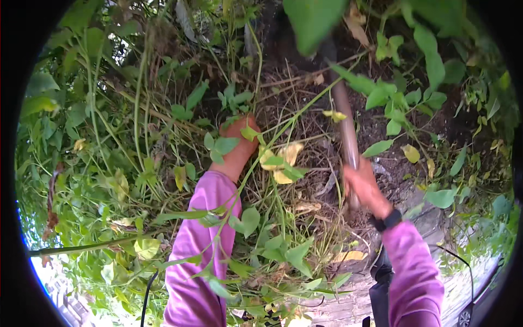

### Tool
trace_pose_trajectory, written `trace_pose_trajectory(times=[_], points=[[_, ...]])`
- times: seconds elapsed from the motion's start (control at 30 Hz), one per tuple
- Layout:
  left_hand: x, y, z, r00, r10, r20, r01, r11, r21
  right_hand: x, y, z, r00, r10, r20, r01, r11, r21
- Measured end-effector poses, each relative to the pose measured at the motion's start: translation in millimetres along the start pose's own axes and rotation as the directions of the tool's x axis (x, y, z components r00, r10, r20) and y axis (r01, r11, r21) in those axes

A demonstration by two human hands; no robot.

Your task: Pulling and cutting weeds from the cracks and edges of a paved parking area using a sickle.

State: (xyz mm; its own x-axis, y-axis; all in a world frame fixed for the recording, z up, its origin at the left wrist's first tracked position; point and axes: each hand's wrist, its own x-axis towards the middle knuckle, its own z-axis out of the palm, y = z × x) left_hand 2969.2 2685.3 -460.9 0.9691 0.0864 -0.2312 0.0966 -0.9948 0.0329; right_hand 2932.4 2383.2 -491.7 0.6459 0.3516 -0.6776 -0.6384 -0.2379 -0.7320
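My right hand (364, 183), with a black band at the wrist, is wrapped around the lower end of a long wooden tool handle (345, 116). The handle slants up and slightly left; its far end is dark, blurred and partly behind leaves, so the tool's head cannot be made out. My left hand (242, 127) is low among the stems, left of the handle. Leaves cover part of it and its fingers are hidden, so I cannot tell whether it grips anything. A green vine stem (282, 133) with yellowing leaves crosses in front of both.
Dense leafy plants (118, 163) fill the left side. Dry stems and roots (294, 94) lie over dark soil between my hands. At upper right hangs more foliage (392, 98). A large leaf (314, 20) dangles close to the camera. Grey stone-like paving (347, 304) shows at lower right.
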Motion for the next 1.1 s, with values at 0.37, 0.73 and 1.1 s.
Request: trace_pose_trajectory(times=[0.37,0.73,1.1], points=[[-41.2,27.9,0.5,0.974,-0.221,0.051,0.226,0.963,-0.146,-184.1,47.5,-79.9,0.789,0.608,-0.094,-0.603,0.794,0.072],[-58.2,39.8,-36.7,0.976,-0.199,0.089,0.166,0.944,0.284,-55.9,47.2,-18.5,0.964,0.225,0.144,-0.256,0.930,0.264],[-73.2,14.3,4.5,0.889,-0.214,0.405,0.136,0.968,0.213,-16.4,-41.3,31.7,0.985,-0.127,-0.119,0.145,0.977,0.158]])
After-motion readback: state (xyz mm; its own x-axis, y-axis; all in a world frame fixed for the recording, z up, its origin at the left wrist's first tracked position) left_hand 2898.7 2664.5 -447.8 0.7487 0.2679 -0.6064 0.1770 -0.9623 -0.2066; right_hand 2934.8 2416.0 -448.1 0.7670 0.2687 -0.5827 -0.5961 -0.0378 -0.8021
